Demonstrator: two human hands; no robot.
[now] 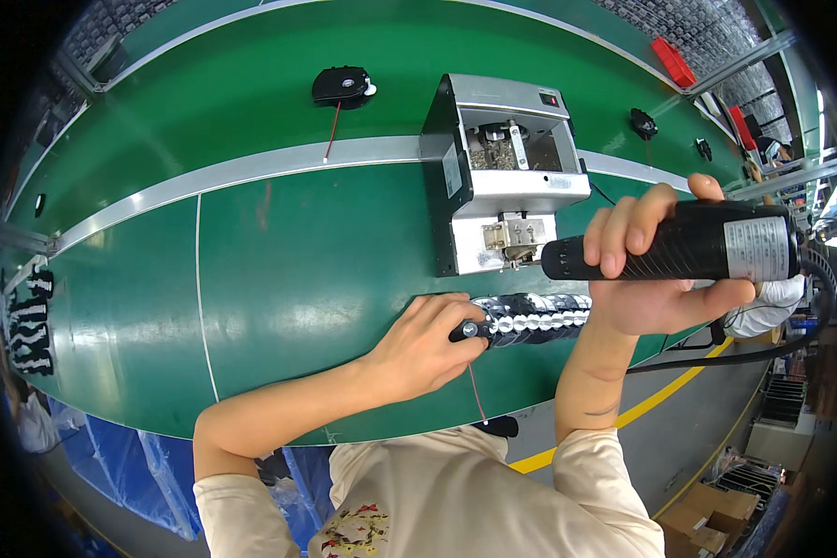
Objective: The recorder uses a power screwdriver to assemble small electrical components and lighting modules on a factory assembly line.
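My right hand (644, 305) is wrapped around a black electric screwdriver (707, 240), held roughly level, with its nose pointing left. That nose is close to the front outlet of a screw feeder (507, 191), a grey and black metal box with loose small screws in its tray. The bit itself is hard to make out. On the bench below the feeder, my left hand (425, 346) is closed on a small black housing (475, 330) with a thin red wire (477, 395) hanging toward the bench edge. Right of it lies a tight row of black and white parts (539, 319).
Beyond a metal rail lies a green belt (251, 84), carrying a black housing (342, 86) with a red wire and smaller black parts (643, 124). Black and white pieces (30, 321) line the far left bench edge. The screwdriver's black cable (735, 358) loops at right. A red bin (673, 61) sits back right.
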